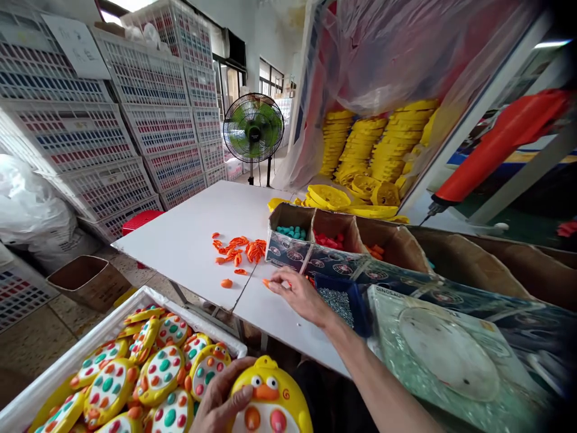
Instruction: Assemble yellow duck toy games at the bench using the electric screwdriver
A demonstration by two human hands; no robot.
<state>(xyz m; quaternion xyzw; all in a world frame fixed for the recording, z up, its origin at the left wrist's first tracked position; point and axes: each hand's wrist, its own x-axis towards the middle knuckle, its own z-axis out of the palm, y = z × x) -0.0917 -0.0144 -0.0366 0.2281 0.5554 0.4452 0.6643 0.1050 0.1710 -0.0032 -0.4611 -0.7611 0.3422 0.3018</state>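
A yellow duck-shaped toy (267,388) sits in a person's left hand (225,394) at the table's near edge, beside a white crate (146,294) of similar toys, the thumb pressed over its face and the other fingers mostly hidden. Glossy and rounded, it shows a small tuft, white-ringed eyes, an orange beak, a cheek swirl, and orange and pink buttons on a white belly. Over the white table (180,210), the right hand's (300,296) fingertips pinch a small orange piece (266,282).

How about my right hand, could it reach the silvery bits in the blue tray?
Likely yes: the blue tray sits open-topped beside your right hand, its silvery bits in plain view, though that hand is at an orange piece.
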